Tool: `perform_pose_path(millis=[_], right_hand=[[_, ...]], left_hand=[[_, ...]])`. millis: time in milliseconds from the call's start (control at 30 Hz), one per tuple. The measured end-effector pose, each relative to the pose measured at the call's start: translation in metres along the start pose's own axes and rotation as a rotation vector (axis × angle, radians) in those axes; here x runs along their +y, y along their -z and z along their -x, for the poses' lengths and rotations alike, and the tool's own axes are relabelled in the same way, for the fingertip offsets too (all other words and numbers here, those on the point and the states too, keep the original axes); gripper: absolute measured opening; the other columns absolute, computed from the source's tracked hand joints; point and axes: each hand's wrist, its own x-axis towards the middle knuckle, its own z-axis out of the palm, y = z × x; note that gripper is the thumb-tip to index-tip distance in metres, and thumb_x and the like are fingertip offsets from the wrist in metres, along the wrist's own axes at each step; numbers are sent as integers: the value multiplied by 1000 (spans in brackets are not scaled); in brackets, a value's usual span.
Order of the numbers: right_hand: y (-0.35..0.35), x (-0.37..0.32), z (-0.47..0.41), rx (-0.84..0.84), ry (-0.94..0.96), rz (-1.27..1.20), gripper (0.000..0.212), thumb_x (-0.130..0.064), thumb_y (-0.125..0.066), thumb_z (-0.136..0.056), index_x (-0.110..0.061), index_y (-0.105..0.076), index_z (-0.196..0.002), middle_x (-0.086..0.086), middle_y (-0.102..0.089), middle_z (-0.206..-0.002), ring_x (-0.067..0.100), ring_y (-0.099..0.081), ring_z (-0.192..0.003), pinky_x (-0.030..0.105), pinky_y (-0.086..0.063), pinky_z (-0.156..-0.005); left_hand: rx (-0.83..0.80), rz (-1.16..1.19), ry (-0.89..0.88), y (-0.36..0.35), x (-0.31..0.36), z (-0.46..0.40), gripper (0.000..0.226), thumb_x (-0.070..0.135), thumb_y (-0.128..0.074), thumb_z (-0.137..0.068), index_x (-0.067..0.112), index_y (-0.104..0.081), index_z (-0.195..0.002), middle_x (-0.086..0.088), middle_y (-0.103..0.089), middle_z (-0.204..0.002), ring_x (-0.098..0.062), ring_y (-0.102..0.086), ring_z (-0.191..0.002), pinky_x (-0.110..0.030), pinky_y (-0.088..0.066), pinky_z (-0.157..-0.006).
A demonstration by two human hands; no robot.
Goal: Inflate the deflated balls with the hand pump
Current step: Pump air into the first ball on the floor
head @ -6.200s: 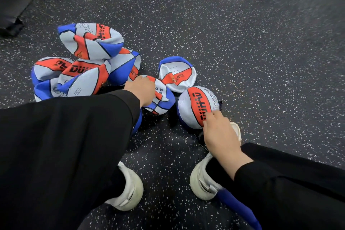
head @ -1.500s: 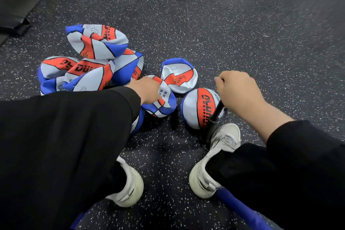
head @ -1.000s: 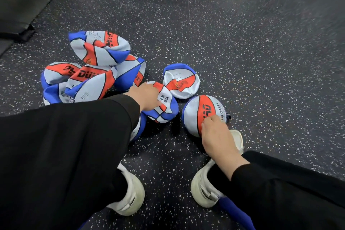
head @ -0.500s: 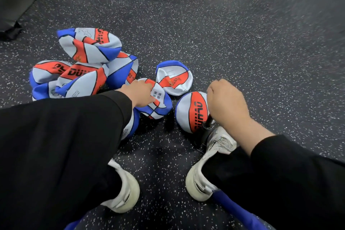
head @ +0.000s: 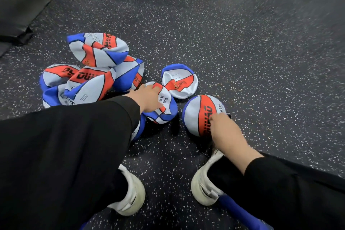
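Your right hand [head: 223, 132] dropped beside the round ball [head: 200, 115], its grip hidden; your left hand [head: 147, 98] kept clutching a flat ball [head: 164, 107].

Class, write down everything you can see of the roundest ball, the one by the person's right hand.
The roundest ball has white, orange and blue panels with black seams and dark lettering along the orange band. Its skin looks smooth and synthetic. It appears mostly inflated, unlike the crumpled balls beside it. It sits on the speckled floor just ahead of the right shoe. The right hand lies over its near right side, hiding what is there.
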Motion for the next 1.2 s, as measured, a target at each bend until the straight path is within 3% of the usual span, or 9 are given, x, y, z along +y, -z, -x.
perform_pose_path(millis=[200, 267, 433, 500, 633, 800, 933, 1067, 1200], right_hand=[[102, -8, -21, 105, -6, -52, 26, -19, -42, -100, -17, -63, -115, 7, -65, -112, 33, -61, -100, 37, -44, -78], [103, -10, -20, 56, 9, -4, 25, -20, -42, -97, -18, -63, -112, 8, -66, -112, 34, -61, -99, 37, -44, -78], [50, -31, -5, 282, 13, 29, 14, -20, -49, -98, -12, -61, -97, 9, -56, -99, 34, -57, -87, 35, -36, -63], [25, -35, 5, 270, 53, 60, 4, -6, -62, -85, -10, -61, -86, 11, -57, -89, 34, -56, -73, 35, -34, -58], [-6, -26, 18, 283, 124, 78, 24, 10, -71, -54, -6, -60, -68, 13, -57, -73, 35, -56, -62, 38, -45, -50], [-27, -24, 10, 155, 106, 36, 22, 0, -49, -78, -10, -58, -95, 15, -55, -114, 37, -53, -88, 46, -48, -79], [-27, -7, 4, 34, 116, 49, 16, -3, -47, -84, -17, -55, -84, 9, -57, -99, 34, -55, -91, 42, -47, -80], [14, 3, -1, 132, -7, 29, 17, -9, -43, -98, -12, -60, -100, 7, -61, -103, 31, -61, -95, 31, -36, -70], [82, -2, -20, 296, -15, -144, 26, -15, -44, -96, -14, -69, -104, 7, -69, -102, 33, -63, -91, 36, -49, -77]], left_hand=[[-30, 3, 33, 9, -1, 1, 58, 54, -53, -98, 23, -43, -145, -2, -45, -149, -32, -43, -135, -50, -41, -102], [-32, -47, 28, 14, 7, 5, 51, 50, -51, -101, 19, -47, -141, -5, -48, -145, -32, -45, -133, -45, -37, -95], [49, -87, -22, 14, 14, 12, 34, 45, -47, -103, 22, -52, -129, -6, -53, -139, -31, -45, -131, -53, -38, -101], [36, -95, -30, 13, 13, 12, 27, 45, -48, -103, 23, -52, -117, -6, -54, -134, -30, -46, -128, -58, -38, -104], [7, -149, -42, 19, 17, 18, 48, 46, -45, -105, 23, -46, -146, -5, -47, -146, -31, -42, -136, -55, -38, -105], [-49, -155, -14, 26, 17, 18, 54, 47, -43, -106, 24, -37, -155, -8, -32, -161, -32, -33, -146, -53, -34, -109], [-18, -205, -52, 22, 19, 14, 53, 47, -45, -105, 22, -42, -151, -10, -36, -157, -31, -34, -144, -56, -34, -108], [60, -206, -111, 25, 22, 10, 43, 43, -45, -104, 19, -53, -139, -10, -49, -145, -30, -48, -130, -47, -42, -98], [50, -191, -110, 27, 25, 10, 35, 42, -46, -104, 16, -57, -125, -7, -56, -132, -28, -54, -116, -44, -44, -90]])
